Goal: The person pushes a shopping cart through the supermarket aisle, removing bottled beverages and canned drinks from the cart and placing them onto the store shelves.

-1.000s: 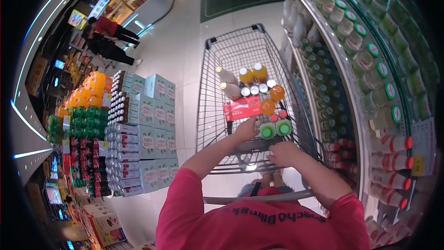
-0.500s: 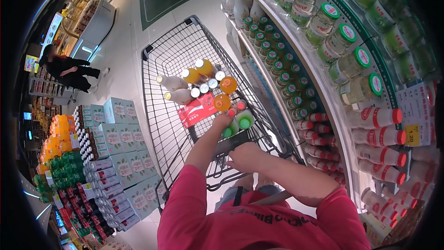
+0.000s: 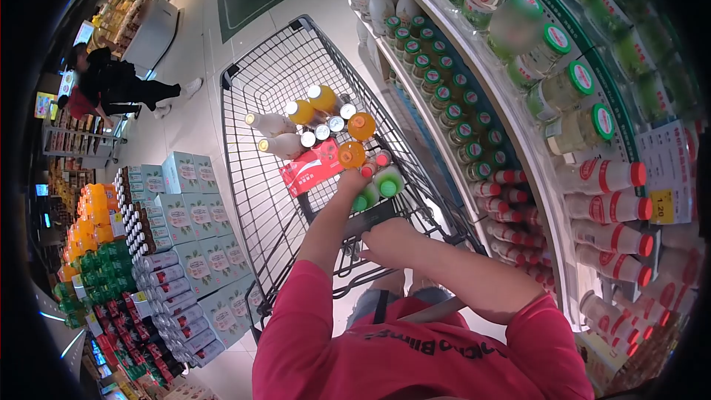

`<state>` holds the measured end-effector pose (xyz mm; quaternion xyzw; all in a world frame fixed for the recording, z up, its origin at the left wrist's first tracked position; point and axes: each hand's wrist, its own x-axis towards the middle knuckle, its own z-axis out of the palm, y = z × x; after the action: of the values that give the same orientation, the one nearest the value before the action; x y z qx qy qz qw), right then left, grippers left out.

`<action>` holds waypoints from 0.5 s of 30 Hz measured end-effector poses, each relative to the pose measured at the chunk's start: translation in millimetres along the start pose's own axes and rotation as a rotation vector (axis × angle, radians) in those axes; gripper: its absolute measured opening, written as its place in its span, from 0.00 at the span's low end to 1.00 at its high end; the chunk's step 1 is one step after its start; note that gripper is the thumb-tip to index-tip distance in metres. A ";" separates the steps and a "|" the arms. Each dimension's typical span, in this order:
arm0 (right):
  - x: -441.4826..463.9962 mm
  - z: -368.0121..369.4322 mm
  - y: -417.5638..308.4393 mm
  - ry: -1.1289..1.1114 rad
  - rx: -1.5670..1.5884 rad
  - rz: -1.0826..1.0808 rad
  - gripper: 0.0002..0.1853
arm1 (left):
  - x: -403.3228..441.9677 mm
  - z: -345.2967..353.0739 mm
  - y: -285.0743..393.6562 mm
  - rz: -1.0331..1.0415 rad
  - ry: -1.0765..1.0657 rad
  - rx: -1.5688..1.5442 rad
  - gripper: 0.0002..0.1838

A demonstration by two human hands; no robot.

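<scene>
A black wire shopping cart [image 3: 255,178] stands ahead of me, with drinks in it. My left hand [image 3: 353,180] reaches down into its near part, beside an orange-capped bottle [image 3: 351,154] and small red-capped bottles [image 3: 382,158]; its fingertips are hidden. Just below it are green-capped bottles [image 3: 388,184]. My right hand [image 3: 389,243] is curled at the dark cart handle [image 3: 374,221], its fingers closed. Farther in are a red pack [image 3: 309,167], white bottles [image 3: 281,147], silver-topped cans [image 3: 322,132] and yellow juice bottles [image 3: 300,112].
A shelf [image 3: 544,200] runs close along the cart's right side, holding green-lidded jars [image 3: 563,89] and red-capped bottles [image 3: 607,204]. On the left are stacked pale cartons [image 3: 196,215] and cans [image 3: 174,296]. A person in black [image 3: 122,85] is in the aisle.
The cart and its load sit slightly farther left and up in view. My left hand stays among the bottles, my right at the handle. The person in black has shifted posture, one leg stretched out.
</scene>
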<state>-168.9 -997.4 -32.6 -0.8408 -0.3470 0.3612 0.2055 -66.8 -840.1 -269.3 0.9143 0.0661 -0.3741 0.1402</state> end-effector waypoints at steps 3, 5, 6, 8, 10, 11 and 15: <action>-1.3 -1.1 0.5 0.058 0.011 0.020 0.18 | -16.6 -3.7 6.4 0.102 0.097 0.109 0.26; 0.6 0.2 3.5 0.101 -0.024 0.014 0.19 | -19.5 -5.3 15.7 0.162 0.167 0.139 0.21; 1.6 2.1 4.3 0.122 -0.042 0.006 0.19 | -21.3 -4.3 19.6 0.188 0.203 0.154 0.19; 0.9 0.8 3.7 0.112 -0.052 0.056 0.17 | -12.2 2.5 21.9 0.220 0.166 0.189 0.16; -2.5 -5.0 2.7 0.108 -0.075 0.071 0.17 | 25.8 36.9 -4.3 0.366 0.284 0.199 0.20; 1.5 -1.0 5.1 0.096 -0.089 0.097 0.16 | 14.7 27.0 1.4 0.347 0.247 0.180 0.18; -0.3 -4.4 7.7 0.177 -0.100 0.127 0.14 | -12.9 8.4 5.5 0.406 0.252 0.189 0.15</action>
<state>-162.4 -1003.3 -34.2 -0.8988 -0.2914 0.2801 0.1698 -80.3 -848.2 -264.8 0.9574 -0.1371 -0.2257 0.1171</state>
